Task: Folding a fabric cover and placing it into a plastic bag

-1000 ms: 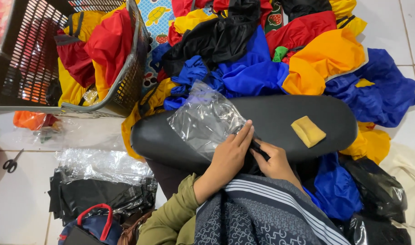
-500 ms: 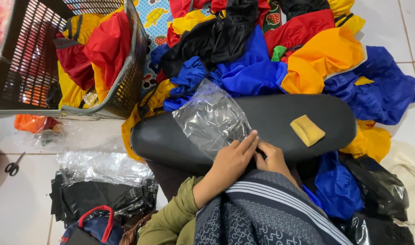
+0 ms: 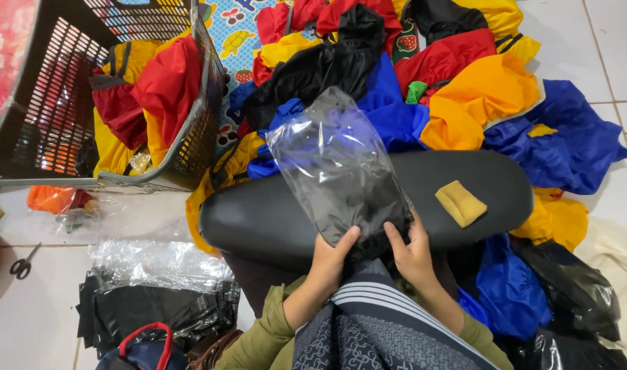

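1. Clear plastic, crinkled and shiny: that is the bag (image 3: 337, 171) I hold, and it lies slanted across the black padded board (image 3: 272, 223) on my lap, its upper end reaching past the board's far edge over the heap of clothes (image 3: 450, 89).
2. My left hand (image 3: 333, 257) grips the bag's lower edge at the board's near side, thumb on top and fingers curled under, pinching the plastic.
3. My right hand (image 3: 413, 253) is just beside it at the same edge, fingers bent and closed on the bag's opening; a dark piece of cloth (image 3: 361, 212) shows through the plastic there.
4. A small yellow folded piece (image 3: 460, 203) rests on the board, to the right of the bag and apart from it.
5. Beyond the board lie red, yellow, orange, blue and black garments in a loose pile.
6. Left of the board and beyond it, a dark plastic basket (image 3: 211, 89) is tipped over, with red and yellow clothes inside.
7. On the floor left of the board sit a stack of clear bags (image 3: 156, 257) and black packets (image 3: 149, 308), with scissors (image 3: 22, 260) farther left.
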